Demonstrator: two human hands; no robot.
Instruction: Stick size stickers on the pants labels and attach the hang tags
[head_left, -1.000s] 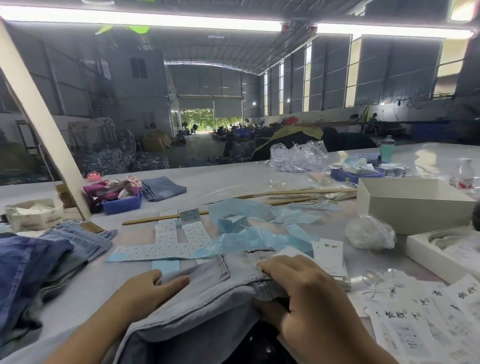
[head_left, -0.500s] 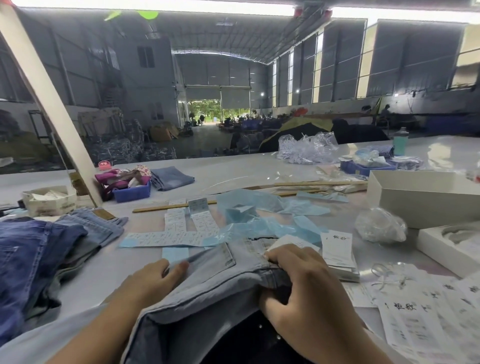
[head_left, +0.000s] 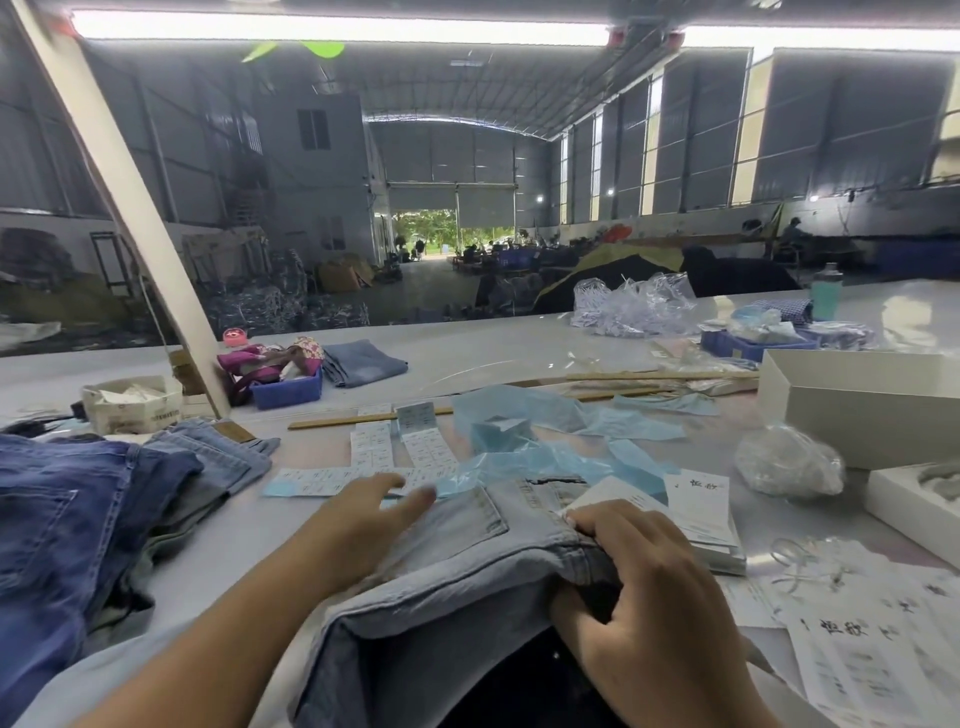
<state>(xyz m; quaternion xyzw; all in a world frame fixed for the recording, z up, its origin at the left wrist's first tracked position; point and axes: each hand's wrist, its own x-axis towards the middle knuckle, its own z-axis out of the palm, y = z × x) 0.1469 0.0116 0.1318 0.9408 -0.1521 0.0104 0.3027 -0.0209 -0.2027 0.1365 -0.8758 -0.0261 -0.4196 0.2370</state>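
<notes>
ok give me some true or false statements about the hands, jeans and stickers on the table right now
1. The right hand grips the waistband of the light jeans. True.
2. The left hand holds a hang tag. False: it holds nothing, its fingers straight and reaching toward the sticker sheets.
3. The sticker sheets lie beyond the light jeans. True.
4. The dark jeans are piled on the person's right. False: they are on the left.
5. The white box has its lid on. False: it is open.

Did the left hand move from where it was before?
Yes. The left hand slid forward off the light jeans toward the sticker sheets; its fingertips now lie over them, where before they rested on the denim short of the sheets.
</notes>
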